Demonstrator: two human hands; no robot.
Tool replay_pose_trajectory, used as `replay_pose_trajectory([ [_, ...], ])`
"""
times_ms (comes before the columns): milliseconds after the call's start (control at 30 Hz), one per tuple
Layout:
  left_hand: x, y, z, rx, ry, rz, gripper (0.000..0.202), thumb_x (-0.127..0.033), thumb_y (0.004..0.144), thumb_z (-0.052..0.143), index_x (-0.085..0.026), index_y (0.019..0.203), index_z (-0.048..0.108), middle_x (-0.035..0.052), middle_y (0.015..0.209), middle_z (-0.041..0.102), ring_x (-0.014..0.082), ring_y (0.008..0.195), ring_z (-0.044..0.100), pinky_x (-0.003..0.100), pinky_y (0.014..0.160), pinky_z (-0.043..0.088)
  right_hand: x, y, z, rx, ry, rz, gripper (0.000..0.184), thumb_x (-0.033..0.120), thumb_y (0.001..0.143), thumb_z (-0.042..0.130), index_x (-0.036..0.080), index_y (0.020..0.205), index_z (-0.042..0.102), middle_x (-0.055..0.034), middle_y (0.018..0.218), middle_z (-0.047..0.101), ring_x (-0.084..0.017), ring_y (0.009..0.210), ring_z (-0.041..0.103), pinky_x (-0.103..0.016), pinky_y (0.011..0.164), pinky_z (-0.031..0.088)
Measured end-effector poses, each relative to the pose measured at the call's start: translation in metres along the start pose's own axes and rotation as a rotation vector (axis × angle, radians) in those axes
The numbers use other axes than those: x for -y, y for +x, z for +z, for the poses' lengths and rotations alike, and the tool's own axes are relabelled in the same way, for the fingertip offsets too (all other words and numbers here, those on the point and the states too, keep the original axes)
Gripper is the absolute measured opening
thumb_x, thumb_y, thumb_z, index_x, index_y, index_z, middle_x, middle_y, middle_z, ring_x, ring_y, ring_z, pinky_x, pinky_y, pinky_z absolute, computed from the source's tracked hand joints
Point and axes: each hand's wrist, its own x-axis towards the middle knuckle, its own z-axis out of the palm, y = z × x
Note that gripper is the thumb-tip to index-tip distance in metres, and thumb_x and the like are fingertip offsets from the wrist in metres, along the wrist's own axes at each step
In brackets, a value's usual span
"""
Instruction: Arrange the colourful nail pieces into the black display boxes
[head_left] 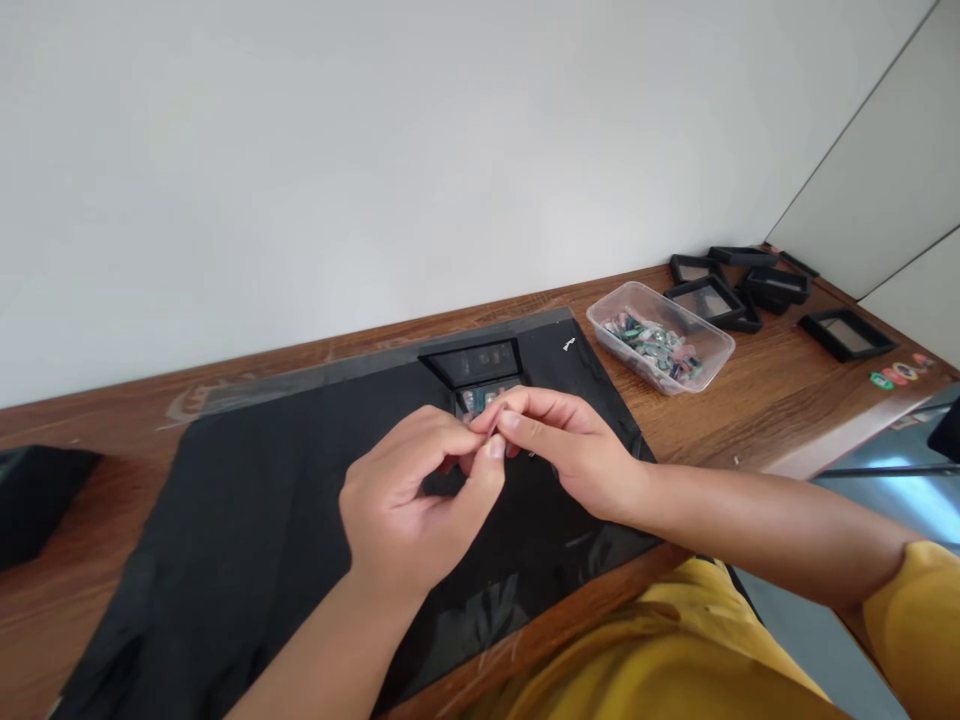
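Yellow shirt (697,640) is filling five o'clock; near center, toward six, left hand (416,490) and right hand (574,445) are pinching a small piece (493,428) between fingertips. I am judging it light, perhaps brittle, and favoring its edges.

Pinched piece (495,424) mostly hidden, case (480,364) partly covered; black box (41,500) cropped

A brown wood-grained tabletop (720,410) is backed by a plain pale-grey wall (375,180). At the right it is bordered by a pale side wall (885,180), and bright light (926,505) is reflected on the bluish-grey floor (806,640).
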Motion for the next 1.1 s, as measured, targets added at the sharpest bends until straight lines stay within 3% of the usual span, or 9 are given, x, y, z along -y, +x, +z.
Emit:
replay_pose_trajectory([
  [300,0.003,-0.002,0.001,-0.028,0.003,0.072,0.024,-0.007,0.088,0.069,-0.023,0.073,0.06,-0.0073,0.063,0.055,0.0097,0.058,0.053,0.027,0.056,0.043,-0.002,-0.001,0.002,-0.018,-0.074,-0.11,0.038,0.06,0.094,0.07,0.022,0.089,0.075,-0.0017,0.091,0.072,-0.016,0.095,0.068,-0.034,0.097,0.057],
  [567,0.002,-0.003,0.001,-0.04,-0.051,0.039,0.022,-0.007,0.088,0.07,-0.021,0.074,0.062,-0.0067,0.064,0.055,0.0086,0.058,0.052,0.026,0.054,0.042,-0.006,-0.002,0.001,0.005,-0.105,-0.221,0.029,0.048,0.102,0.066,0.022,0.094,0.077,-0.0009,0.092,0.074,-0.014,0.093,0.07,-0.031,0.095,0.059],
  [800,0.0,-0.003,0.0,-0.027,-0.22,-0.106,0.018,-0.011,0.088,0.07,-0.022,0.074,0.067,-0.0057,0.062,0.059,0.009,0.054,0.051,0.025,0.049,0.042,-0.002,-0.004,0.002,-0.02,-0.247,-0.335,0.026,0.041,0.105,0.061,0.022,0.097,0.077,-0.0023,0.095,0.075,-0.013,0.093,0.071,-0.029,0.09,0.06],
  [1000,0.005,-0.008,-0.002,0.031,-0.504,-0.317,0.018,-0.022,0.094,0.071,-0.024,0.077,0.074,-0.0008,0.073,0.075,0.0137,0.061,0.065,0.026,0.056,0.056,0.007,-0.011,0.005,-0.042,-0.446,-0.447,0.024,0.037,0.108,0.056,0.022,0.102,0.074,-0.0034,0.098,0.076,-0.013,0.094,0.072,-0.028,0.087,0.061],
  [1100,0.007,-0.009,-0.003,0.056,-0.593,-0.375,0.025,-0.03,0.093,0.076,-0.024,0.069,0.072,-0.0017,0.064,0.071,0.0124,0.058,0.063,0.023,0.054,0.055,0.008,-0.012,0.006,-0.036,-0.447,-0.473,0.021,0.036,0.108,0.056,0.021,0.104,0.072,-0.0024,0.094,0.075,-0.012,0.089,0.072,-0.027,0.084,0.061],
])
